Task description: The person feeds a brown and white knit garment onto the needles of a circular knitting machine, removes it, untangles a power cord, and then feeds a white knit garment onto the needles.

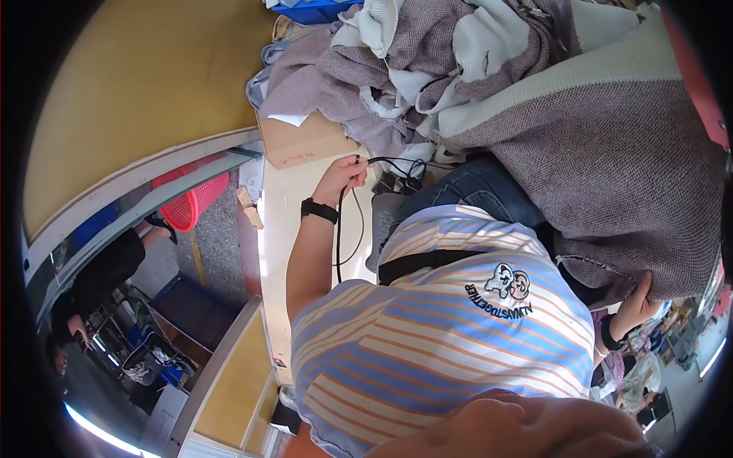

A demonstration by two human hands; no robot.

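Observation:
My left hand (340, 180), with a black band at the wrist, is closed round a black cable (340, 237) beside the cardboard box. The cable hangs down past my forearm, and its other end runs right toward a dark tangle of cord. On the other side, my right hand (635, 311) grips the lower edge of a brown knitted fabric piece (611, 168) with a white ribbed band. Some of those fingers are hidden by the fabric. The piece is spread over my lap and rises to the far right.
A heap of brown and white knitted pieces (427, 53) lies ahead. A cardboard box (305, 140) stands against it. At left are a yellowish panel (145, 99), a red plastic basket (195, 202) and another person's hand (79, 328). A blue bin (317, 11) shows at the far edge.

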